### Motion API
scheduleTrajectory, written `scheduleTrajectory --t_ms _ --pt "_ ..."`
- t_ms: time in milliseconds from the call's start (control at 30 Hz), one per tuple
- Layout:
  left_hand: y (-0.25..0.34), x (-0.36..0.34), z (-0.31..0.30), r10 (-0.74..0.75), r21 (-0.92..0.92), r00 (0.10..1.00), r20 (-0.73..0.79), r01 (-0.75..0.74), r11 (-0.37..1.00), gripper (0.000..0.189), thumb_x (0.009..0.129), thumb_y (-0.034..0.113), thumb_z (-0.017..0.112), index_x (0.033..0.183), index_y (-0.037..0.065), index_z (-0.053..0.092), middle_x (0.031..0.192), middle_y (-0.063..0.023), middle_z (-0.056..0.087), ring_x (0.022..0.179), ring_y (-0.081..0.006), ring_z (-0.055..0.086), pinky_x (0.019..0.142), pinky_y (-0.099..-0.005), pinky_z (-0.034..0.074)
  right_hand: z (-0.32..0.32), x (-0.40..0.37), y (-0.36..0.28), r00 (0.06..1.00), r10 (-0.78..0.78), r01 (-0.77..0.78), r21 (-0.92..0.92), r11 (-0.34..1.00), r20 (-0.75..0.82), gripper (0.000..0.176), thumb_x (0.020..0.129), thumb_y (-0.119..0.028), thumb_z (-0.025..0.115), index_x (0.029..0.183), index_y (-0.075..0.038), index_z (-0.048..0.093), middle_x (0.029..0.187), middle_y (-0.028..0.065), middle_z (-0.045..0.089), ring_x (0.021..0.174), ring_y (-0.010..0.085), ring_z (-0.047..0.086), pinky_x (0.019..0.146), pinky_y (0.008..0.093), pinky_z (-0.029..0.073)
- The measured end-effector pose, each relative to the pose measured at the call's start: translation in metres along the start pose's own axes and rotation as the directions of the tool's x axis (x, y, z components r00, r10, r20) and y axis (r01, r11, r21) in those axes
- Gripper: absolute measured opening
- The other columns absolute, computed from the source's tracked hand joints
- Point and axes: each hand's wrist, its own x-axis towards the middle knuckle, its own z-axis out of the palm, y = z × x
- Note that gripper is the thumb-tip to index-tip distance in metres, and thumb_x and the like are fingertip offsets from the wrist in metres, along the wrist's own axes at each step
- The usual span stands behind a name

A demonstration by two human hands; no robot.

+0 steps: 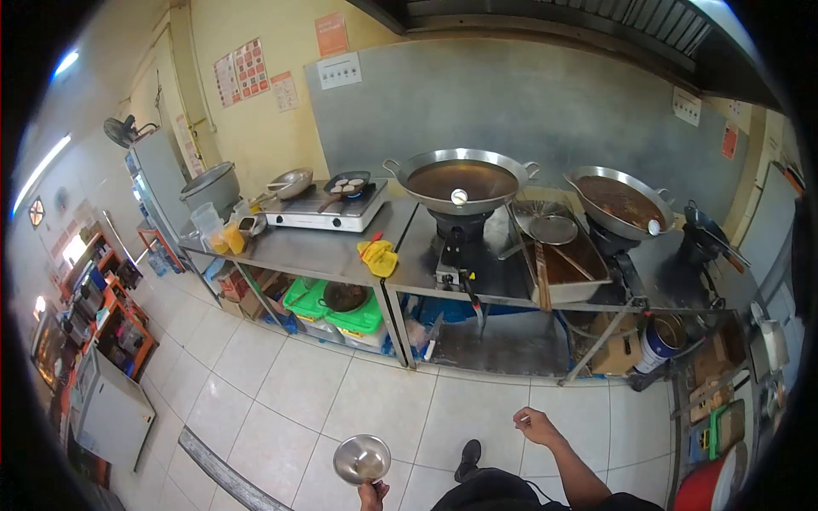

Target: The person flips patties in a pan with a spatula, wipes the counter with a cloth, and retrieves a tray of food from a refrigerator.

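Currently, in the head view, we hold a stainless-steel bowl (362,458) over the tiled floor (285,396), our left hand (372,495) gripping its near rim with closed fingers. Our right hand (535,425) hangs well apart from it, fingers loosely curled around nothing we can see. Ahead, a large wok (432,202) of brown liquid stands on a burner (460,225).

Open floor (477,409), counter (319,255) ahead
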Motion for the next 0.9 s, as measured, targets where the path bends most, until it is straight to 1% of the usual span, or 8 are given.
scheduleTrajectory --t_ms 100,167,233,367,500,700,833,900 --pt "0.043 0.029 0.050 -0.084 -0.044 0.991 -0.104 0.080 0.996 0.018 0.088 0.022 0.054 0.095 0.005 0.057 0.068 -0.0032 0.053 0.055 -0.0168 0.055 0.065 -0.0378 0.057 -0.004 0.072 -0.010 1.000 -0.031 0.031 0.079 0.996 -0.007 0.014 0.090 -0.005 0.061 0.103 -0.002 0.062 0.098 0.0092 0.069 0.088 0.0179 0.068 0.079 0.0315 0.053" --pt "0.062 0.075 0.077 -0.034 -0.082 0.999 -0.022 0.032 0.996 0.020 0.090 0.022 0.049 0.099 0.006 0.055 0.068 -0.0022 0.051 0.056 -0.0165 0.051 0.065 -0.0370 0.053 -0.014 0.112 -0.023 0.999 -0.038 0.038 0.111 0.993 -0.001 0.013 0.090 -0.005 0.061 0.103 -0.002 0.062 0.100 0.0097 0.069 0.088 0.0187 0.068 0.078 0.0318 0.054" --pt "0.090 0.098 0.113 0.038 -0.121 0.999 0.030 -0.034 0.992 0.020 0.090 0.023 0.047 0.099 0.007 0.054 0.068 -0.0017 0.049 0.056 -0.0163 0.049 0.065 -0.0363 0.049 -0.029 0.151 -0.048 0.999 -0.034 0.020 0.395 0.919 0.030 0.015 0.092 -0.006 0.060 0.107 -0.002 0.060 0.101 0.0099 0.069 0.087 0.0191 0.068 0.078 0.0315 0.054" --pt "0.167 0.129 0.210 0.136 -0.147 0.990 -0.039 -0.140 0.979 0.025 0.095 0.030 0.050 0.100 0.005 0.053 0.069 -0.0027 0.050 0.060 -0.0155 0.050 0.067 -0.0366 0.049 -0.064 0.228 -0.113 0.999 -0.039 0.022 0.642 0.766 0.011 0.016 0.095 -0.006 0.057 0.110 -0.003 0.058 0.104 0.0104 0.068 0.088 0.0201 0.067 0.078 0.0312 0.054" --pt "0.266 0.213 0.280 0.175 -0.045 0.984 -0.038 -0.176 0.983 0.025 0.094 0.024 0.049 0.103 0.001 0.054 0.072 -0.0046 0.054 0.062 -0.0161 0.057 0.075 -0.0373 0.056 -0.075 0.307 -0.168 0.999 -0.049 0.038 0.703 0.710 -0.004 0.014 0.096 -0.009 0.057 0.108 -0.004 0.058 0.104 0.0093 0.068 0.088 0.0189 0.067 0.077 0.0300 0.054" --pt "0.382 0.326 0.330 0.249 -0.037 0.968 -0.007 -0.250 0.968 0.034 0.095 0.028 0.053 0.103 -0.004 0.058 0.080 -0.0094 0.060 0.060 -0.0146 0.060 0.067 -0.0322 0.058 0.003 0.403 -0.182 0.974 -0.011 -0.140 0.644 0.752 0.225 0.017 0.095 -0.010 0.059 0.110 -0.003 0.059 0.106 0.0103 0.067 0.089 0.0194 0.067 0.078 0.0316 0.054" --pt "0.446 0.446 0.333 0.336 0.215 0.932 0.137 -0.359 0.908 0.033 0.096 0.034 0.048 0.103 0.005 0.060 0.082 -0.0053 0.058 0.068 -0.0147 0.057 0.070 -0.0324 0.054 0.078 0.479 -0.204 0.964 0.065 -0.213 0.598 0.772 0.259 0.018 0.094 -0.009 0.059 0.110 0.000 0.058 0.103 0.0130 0.066 0.091 0.0220 0.067 0.080 0.0339 0.055" --pt "0.466 0.539 0.323 0.493 0.618 0.852 0.176 -0.485 0.619 0.030 0.097 0.036 0.049 0.095 0.008 0.062 0.077 -0.0039 0.060 0.069 -0.0144 0.059 0.067 -0.0329 0.052 0.121 0.547 -0.225 0.955 0.155 -0.279 0.581 0.765 0.254 0.018 0.094 -0.007 0.059 0.110 0.001 0.057 0.097 0.0121 0.065 0.092 0.0236 0.067 0.081 0.0345 0.056"
